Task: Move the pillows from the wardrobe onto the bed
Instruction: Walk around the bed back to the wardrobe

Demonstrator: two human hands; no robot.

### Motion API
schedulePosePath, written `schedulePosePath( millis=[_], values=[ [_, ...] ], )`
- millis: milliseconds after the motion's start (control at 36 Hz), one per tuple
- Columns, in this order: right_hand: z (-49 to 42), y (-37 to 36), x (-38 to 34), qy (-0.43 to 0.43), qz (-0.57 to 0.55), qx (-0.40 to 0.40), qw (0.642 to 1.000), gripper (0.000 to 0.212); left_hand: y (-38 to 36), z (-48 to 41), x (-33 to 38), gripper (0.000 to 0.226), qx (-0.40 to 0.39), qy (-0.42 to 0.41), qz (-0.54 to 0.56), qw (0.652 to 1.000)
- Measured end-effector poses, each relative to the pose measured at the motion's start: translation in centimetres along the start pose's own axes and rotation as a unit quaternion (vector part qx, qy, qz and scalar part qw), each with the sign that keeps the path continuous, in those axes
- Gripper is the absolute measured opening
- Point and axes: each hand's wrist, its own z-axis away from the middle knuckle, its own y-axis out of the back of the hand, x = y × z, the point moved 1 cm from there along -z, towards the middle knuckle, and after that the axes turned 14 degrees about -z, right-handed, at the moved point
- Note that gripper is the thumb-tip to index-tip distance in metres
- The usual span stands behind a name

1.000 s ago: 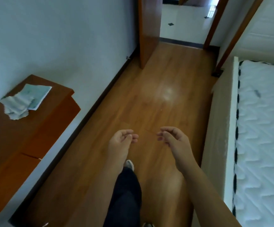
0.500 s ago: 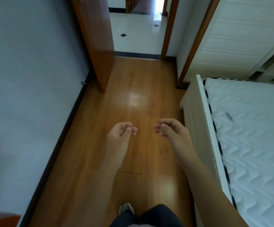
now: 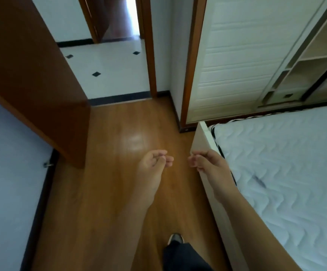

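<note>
My left hand (image 3: 151, 165) and right hand (image 3: 207, 163) hang in front of me over the wooden floor (image 3: 109, 173), fingers loosely curled toward each other, holding nothing. The bed (image 3: 276, 173) lies just beside my right arm. The wardrobe (image 3: 236, 55) stands ahead on the right, one side open on shelves (image 3: 303, 71); where the pillows are I cannot tell.

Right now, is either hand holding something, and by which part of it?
Nothing is held: the left hand and the right hand are loosely curled, empty, above the brown wooden floor.
</note>
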Motion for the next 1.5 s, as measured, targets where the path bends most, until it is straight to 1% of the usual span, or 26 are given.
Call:
schedulePosePath(
  millis=[167, 222, 278, 361, 528, 611, 667, 750, 833, 917, 1000, 1083, 1194, 1361, 1444, 1500],
  values=[
    [-10.3, -0.4, -1.7, -0.011, -0.007, 0.044, 0.999, 0.015, -1.5, -10.3, 3.3, 0.016, -0.023, 0.007, -0.015, 1.000],
    [-14.5, -0.8, -1.6, -0.019, -0.004, 0.055, 0.998, 0.015, -1.8, -14.8, 3.8, 0.016, -0.026, 0.005, -0.027, 0.999],
    [-15.9, -1.2, -1.8, -0.024, 0.003, 0.052, 0.998, 0.014, -1.8, -16.4, 4.1, 0.016, -0.029, 0.008, -0.027, 0.999],
    [-21.7, -1.7, -2.1, -0.017, 0.003, 0.080, 0.997, 0.015, -2.2, -22.7, 4.6, 0.017, -0.048, 0.003, -0.036, 0.998],
    [-33.2, -3.7, -4.7, 0.013, -0.038, 0.139, 0.990, 0.017, -2.7, -35.8, 7.6, 0.015, -0.098, -0.034, -0.063, 0.993],
    [-38.3, -4.7, -6.5, 0.012, -0.055, 0.160, 0.986, 0.016, -3.2, -41.9, 9.9, 0.015, -0.109, -0.058, -0.081, 0.989],
    [-41.4, -4.9, -7.7, 0.018, -0.051, 0.165, 0.985, 0.016, -4.2, -45.7, 11.7, 0.016, -0.121, -0.077, -0.097, 0.985],
    [-44.7, -4.2, -9.1, 0.019, -0.054, 0.182, 0.982, 0.015, -6.6, -49.8, 14.1, 0.018, -0.163, -0.090, -0.093, 0.978],
    [-46.9, -1.7, -9.6, 0.021, -0.063, 0.231, 0.971, 0.016, -9.8, -52.5, 15.7, 0.018, -0.224, -0.109, -0.100, 0.963],
    [-48.9, 1.9, -9.3, 0.012, -0.139, 0.306, 0.942, 0.019, -13.8, -55.2, 16.9, 0.019, -0.288, -0.121, -0.106, 0.944],
    [-51.0, 5.5, -8.9, 0.007, -0.146, 0.351, 0.925, 0.019, -18.0, -57.6, 18.5, 0.022, -0.325, -0.139, -0.115, 0.928],
    [-54.0, 9.1, -9.0, 0.023, -0.153, 0.373, 0.915, 0.018, -23.0, -60.0, 20.7, 0.022, -0.353, -0.174, -0.126, 0.911],
    [-57.6, 14.4, -10.3, 0.050, -0.180, 0.418, 0.889, 0.018, -30.1, -62.6, 24.8, 0.021, -0.397, -0.213, -0.140, 0.882],
    [-60.1, 22.7, -14.1, 0.100, -0.160, 0.486, 0.854, 0.019, -39.4, -63.7, 31.7, 0.021, -0.435, -0.285, -0.131, 0.844],
    [-60.4, 25.5, -15.8, 0.114, -0.136, 0.513, 0.840, 0.018, -42.5, -63.6, 33.3, 0.021, -0.455, -0.298, -0.122, 0.830],
    [-60.5, 26.6, -16.5, 0.113, -0.123, 0.520, 0.838, 0.017, -44.0, -63.5, 33.7, 0.021, -0.466, -0.293, -0.120, 0.826]
  ],
)
